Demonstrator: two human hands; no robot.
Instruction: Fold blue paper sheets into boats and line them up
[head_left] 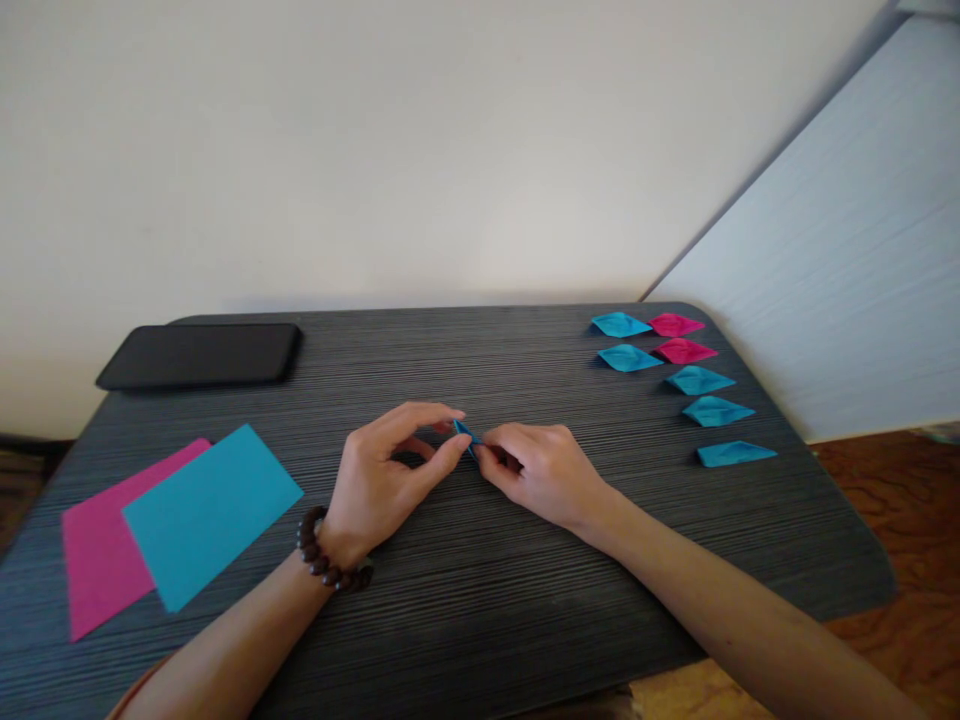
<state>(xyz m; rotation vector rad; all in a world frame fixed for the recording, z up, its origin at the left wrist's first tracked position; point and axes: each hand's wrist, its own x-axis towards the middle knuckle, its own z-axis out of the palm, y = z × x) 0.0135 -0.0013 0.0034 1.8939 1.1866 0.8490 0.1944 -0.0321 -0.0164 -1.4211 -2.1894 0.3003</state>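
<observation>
Between my hands, above the middle of the dark table (360,360), is a small piece of folded blue paper (463,432). My left hand (397,455), with a dark bead bracelet (322,562) at its wrist, pinches the paper between thumb and fingers. From the other side, my right hand (541,468) grips the paper's near right end with thumb and curled forefinger. Fingers cover most of the fold, so its full shape is hidden.
Several folded paper boats, blue (630,358) and pink (676,325), stand along the table's right side. At the left, a blue sheet (214,515) overlaps a pink sheet (105,545). Behind them lies a black phone-like slab (199,355). A pale wall (450,150) borders the back.
</observation>
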